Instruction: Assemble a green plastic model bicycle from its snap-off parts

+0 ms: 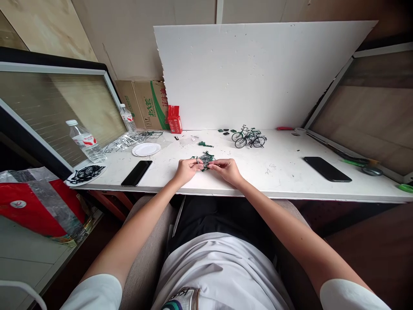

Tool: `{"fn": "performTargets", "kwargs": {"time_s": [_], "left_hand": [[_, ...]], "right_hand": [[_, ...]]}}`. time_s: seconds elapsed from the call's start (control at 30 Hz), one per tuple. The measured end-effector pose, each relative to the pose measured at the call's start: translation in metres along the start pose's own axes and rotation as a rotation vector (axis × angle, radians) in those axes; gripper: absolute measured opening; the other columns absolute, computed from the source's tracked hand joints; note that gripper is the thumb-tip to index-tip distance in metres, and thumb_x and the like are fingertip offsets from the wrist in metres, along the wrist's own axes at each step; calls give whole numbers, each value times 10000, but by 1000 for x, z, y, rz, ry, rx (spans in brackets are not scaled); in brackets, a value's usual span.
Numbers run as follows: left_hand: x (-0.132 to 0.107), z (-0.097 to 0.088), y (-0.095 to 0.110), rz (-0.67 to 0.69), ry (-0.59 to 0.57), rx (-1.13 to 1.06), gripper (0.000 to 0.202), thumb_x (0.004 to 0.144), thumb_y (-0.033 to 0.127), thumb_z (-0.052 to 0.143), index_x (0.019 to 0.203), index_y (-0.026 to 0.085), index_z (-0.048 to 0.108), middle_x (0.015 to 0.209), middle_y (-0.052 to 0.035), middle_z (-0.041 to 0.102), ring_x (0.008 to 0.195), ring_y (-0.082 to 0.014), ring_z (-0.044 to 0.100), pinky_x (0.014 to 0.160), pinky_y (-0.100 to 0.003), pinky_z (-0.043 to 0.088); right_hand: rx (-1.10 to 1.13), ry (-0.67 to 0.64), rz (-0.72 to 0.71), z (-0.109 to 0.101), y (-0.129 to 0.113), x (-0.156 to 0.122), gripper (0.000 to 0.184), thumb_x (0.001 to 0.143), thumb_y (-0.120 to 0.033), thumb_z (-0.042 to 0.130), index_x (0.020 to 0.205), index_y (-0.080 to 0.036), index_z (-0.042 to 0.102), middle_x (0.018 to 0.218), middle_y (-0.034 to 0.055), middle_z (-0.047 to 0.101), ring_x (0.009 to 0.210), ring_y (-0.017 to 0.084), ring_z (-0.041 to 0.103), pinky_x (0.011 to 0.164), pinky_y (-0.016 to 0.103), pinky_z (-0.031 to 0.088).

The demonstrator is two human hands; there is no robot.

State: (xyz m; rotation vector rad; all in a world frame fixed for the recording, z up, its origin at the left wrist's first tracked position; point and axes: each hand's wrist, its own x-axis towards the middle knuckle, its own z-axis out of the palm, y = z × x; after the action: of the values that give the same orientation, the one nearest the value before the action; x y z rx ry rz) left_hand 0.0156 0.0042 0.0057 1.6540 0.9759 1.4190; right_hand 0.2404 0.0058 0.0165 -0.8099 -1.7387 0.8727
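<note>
Spoked piece (pixel 206 159) is pinched by left hand (pixel 187 170) and right hand (pixel 227 170) over white table (pixel 280 165).

A spoked part (pixel 206 159) is held between the left hand (pixel 189 170) and the right hand (pixel 227 169), near the front of the table (pixel 277 176). The hands are flanked by a left phone (pixel 137 173) and a right phone (pixel 327 168). Behind them to the right, model bicycles (pixel 248 140) are backed by a board (pixel 258 73). At the back left, a box (pixel 174 119) is set beside a carton (pixel 150 105); a plate (pixel 71 181) of loose parts (pixel 87 173) is placed at the left end.
</note>
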Motion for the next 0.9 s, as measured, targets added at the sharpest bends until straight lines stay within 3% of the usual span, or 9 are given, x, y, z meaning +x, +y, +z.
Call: {"fn": "performTargets", "kwargs": {"time_s": [0.13,0.3,0.4,0.5,0.7,0.9], "left_hand": [[0,0,-1,18,-24,-7,361,814,489,819,872,137,768,828,-94,799,822,-299,823,812,-441,707],[-1,0,-2,66,-11,30,333,844,470,789,909,144,771,852,-97,805,830,-294,822,819,-442,706],[-1,1,-3,99,8,63,308,858,457,775,885,150,763,824,-91,799,814,-286,820,798,-427,705],[-1,0,-3,110,-6,77,293,866,452,765,875,159,760,835,-83,801,812,-269,818,791,-404,704],[-1,-2,0,80,-23,88,298,855,446,778,910,153,773,825,-88,807,811,-270,819,813,-411,702],[-2,-1,1,59,-27,63,340,844,478,797,881,142,759,814,-89,798,813,-288,823,805,-419,705]], "right_hand": [[8,38,-43,2,1,0,322,837,-507,844,988,-224,872,1044,101,838,979,301,784,867,390,610],[-48,27,4,3,-7,1,431,898,-606,758,1047,-211,845,1054,100,829,946,268,765,823,349,588],[-100,-21,83,3,-6,3,598,976,-720,570,879,-181,810,799,69,784,723,214,696,715,328,546],[-101,-71,126,2,-3,5,654,956,-773,545,767,-183,753,637,32,692,581,172,580,620,311,487],[-75,-117,59,-1,-3,1,532,913,-695,673,848,-184,802,826,80,788,741,218,682,718,327,541],[-36,-33,24,-1,-1,1,446,832,-592,814,1011,-184,839,1004,100,823,890,265,744,757,343,573]]}}
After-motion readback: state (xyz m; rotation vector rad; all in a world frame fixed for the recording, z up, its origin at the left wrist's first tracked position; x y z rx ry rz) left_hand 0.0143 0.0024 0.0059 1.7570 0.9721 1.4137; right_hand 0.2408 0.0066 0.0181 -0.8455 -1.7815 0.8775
